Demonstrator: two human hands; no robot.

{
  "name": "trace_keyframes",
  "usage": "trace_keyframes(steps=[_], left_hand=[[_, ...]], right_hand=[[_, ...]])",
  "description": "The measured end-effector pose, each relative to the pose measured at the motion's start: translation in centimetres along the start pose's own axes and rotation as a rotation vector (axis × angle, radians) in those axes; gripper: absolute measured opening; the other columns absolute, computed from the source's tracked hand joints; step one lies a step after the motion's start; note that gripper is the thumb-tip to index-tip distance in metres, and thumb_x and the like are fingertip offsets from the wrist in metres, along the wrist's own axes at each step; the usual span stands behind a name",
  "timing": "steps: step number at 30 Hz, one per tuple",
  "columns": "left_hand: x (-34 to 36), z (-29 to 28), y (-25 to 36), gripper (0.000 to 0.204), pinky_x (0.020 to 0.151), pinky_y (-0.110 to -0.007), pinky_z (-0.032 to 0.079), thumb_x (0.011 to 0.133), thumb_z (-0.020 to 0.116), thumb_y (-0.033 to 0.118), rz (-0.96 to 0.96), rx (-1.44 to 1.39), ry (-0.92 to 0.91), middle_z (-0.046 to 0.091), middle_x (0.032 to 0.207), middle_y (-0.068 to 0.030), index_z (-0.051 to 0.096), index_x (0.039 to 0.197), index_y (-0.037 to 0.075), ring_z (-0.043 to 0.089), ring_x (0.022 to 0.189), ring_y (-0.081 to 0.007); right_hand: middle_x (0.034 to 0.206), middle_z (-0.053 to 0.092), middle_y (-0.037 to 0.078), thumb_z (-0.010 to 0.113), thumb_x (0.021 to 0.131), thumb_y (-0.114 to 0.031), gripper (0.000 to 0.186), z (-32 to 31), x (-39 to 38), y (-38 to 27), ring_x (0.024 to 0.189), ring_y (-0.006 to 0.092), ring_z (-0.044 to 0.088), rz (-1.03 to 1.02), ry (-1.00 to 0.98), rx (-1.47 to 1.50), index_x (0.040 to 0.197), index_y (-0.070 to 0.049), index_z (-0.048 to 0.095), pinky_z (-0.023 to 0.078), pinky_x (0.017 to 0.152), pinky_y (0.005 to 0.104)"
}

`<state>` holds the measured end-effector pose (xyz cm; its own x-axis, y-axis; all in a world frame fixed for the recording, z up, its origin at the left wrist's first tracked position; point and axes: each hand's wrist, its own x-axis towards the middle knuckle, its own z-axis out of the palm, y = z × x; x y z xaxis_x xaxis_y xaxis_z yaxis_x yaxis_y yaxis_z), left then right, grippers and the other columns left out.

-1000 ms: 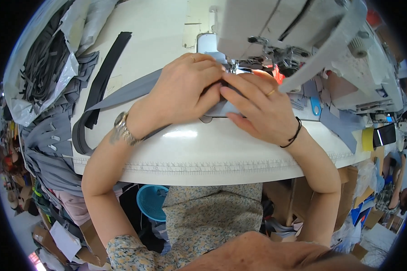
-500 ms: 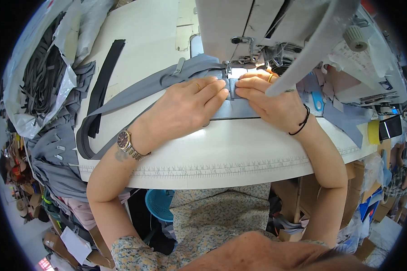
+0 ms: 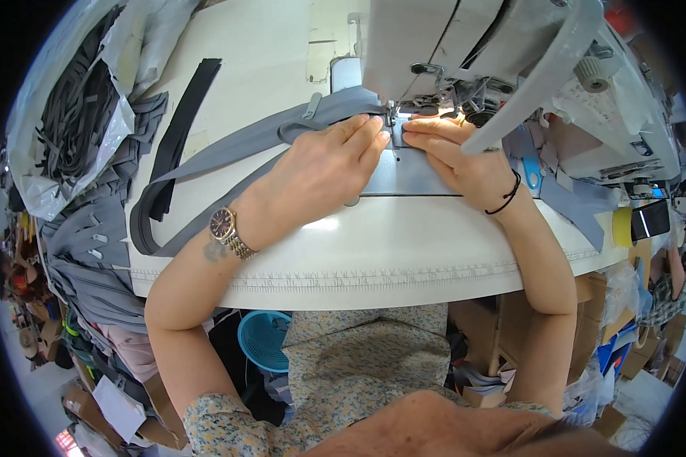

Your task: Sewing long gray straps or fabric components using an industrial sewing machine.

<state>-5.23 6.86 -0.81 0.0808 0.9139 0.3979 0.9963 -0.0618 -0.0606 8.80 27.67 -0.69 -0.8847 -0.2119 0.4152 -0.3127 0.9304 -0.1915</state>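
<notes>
A grey zipper strip (image 3: 236, 149) with a metal zipper pull (image 3: 311, 106) runs from the left of the table to the presser foot (image 3: 390, 114) of a white sewing machine (image 3: 411, 38). My left hand (image 3: 324, 167) has its fingertips together on the strip's end, just left of the foot. A small grey fabric piece (image 3: 398, 135) lies on the metal plate (image 3: 415, 177) under the needle area. From the right, my right hand (image 3: 465, 156) presses its fingertips on that piece's edge; its thumb is hidden. The strip loops back toward me under my left forearm.
A black strip (image 3: 184, 129) lies at the table's left. Beyond it are a plastic bag (image 3: 34, 186) of dark strips and a heap of grey zippers (image 3: 91, 259). A blue tool (image 3: 531, 174), grey fabric (image 3: 575, 206) and yellow tape (image 3: 622, 227) lie right. A ruler scale (image 3: 343, 283) follows the front edge.
Both hands have moved slightly away from me, taking the small fabric piece farther under the presser foot. A fold of the strip now bulges up near the zipper pull. The view has shifted a little.
</notes>
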Motion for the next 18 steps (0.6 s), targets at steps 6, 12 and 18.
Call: trace_keyframes(steps=[6,12,18], left_hand=[[0.1,0.1,-0.2,0.033,0.076,-0.03,0.061,0.082,0.063,0.003,0.011,0.018,-0.002,0.066,0.118,-0.0212,0.064,0.113,-0.008,0.066,0.112,-0.0283],[0.3,0.7,-1.1,0.033,0.084,-0.032,0.059,0.083,0.061,0.005,0.005,0.011,0.069,0.066,0.121,-0.0161,0.065,0.115,-0.004,0.065,0.115,-0.0268],[0.3,1.0,-1.4,0.032,0.092,-0.032,0.056,0.085,0.06,0.003,-0.067,0.009,0.068,0.066,0.125,-0.0134,0.066,0.116,-0.002,0.064,0.117,-0.0253]], right_hand=[[0.117,0.071,0.009,0.065,0.087,0.001,0.024,0.3,-0.2,0.6,0.105,0.0256,0.069,0.011,0.003,0.026,0.109,-0.005,0.073,0.056,0.086,0.035],[0.107,0.074,0.002,0.069,0.081,-0.006,0.023,1.6,-0.4,1.8,0.081,0.0224,0.067,0.093,0.047,-0.064,0.101,-0.013,0.077,0.049,0.074,0.0377],[0.098,0.075,0.008,0.066,0.082,-0.004,0.026,1.9,0.4,1.7,0.077,0.028,0.061,0.103,0.113,-0.113,0.102,-0.015,0.078,0.049,0.073,0.0384]])
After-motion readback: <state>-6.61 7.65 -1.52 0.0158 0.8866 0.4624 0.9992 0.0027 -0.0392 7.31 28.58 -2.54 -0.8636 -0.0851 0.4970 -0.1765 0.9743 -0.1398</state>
